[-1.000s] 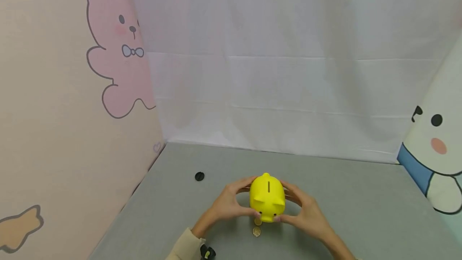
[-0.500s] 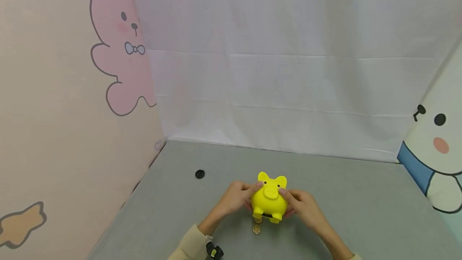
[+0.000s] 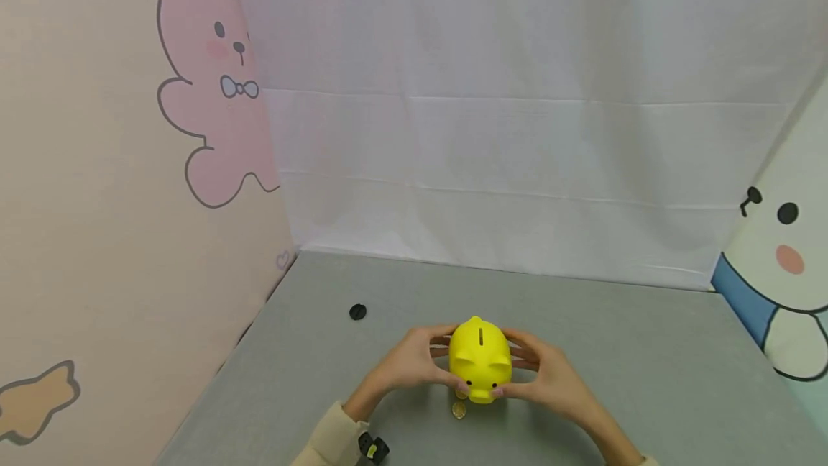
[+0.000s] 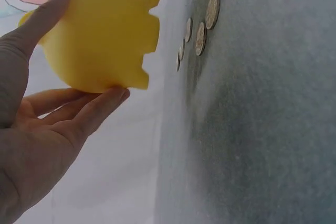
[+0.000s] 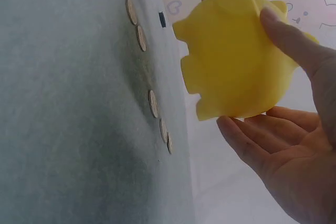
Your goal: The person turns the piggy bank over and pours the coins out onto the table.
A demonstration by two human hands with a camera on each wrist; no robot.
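A yellow piggy bank (image 3: 480, 358) with a dark coin slot on its back is held between both hands, raised off the table with its feet downward. My left hand (image 3: 414, 362) grips its left side, thumb by the face and fingers behind. On the other side my right hand (image 3: 546, 376) grips it the same way, its thumb (image 5: 294, 38) along the pig's head. Several gold coins lie on the table under the pig; one coin (image 3: 458, 409) shows just in front of its snout, and another coin (image 4: 212, 10) in the left wrist view.
A round black plug (image 3: 358, 312) lies on the grey tabletop (image 3: 401, 286), left of the hands and farther back. A white cloth (image 3: 491, 128) hangs behind the table. Walls with cartoon animals stand at left and right.
Half a second ago the pig was tilted back, face up with its feet toward the camera. Now it is level again, slot upward, still in both hands. The coins and plug stay put.
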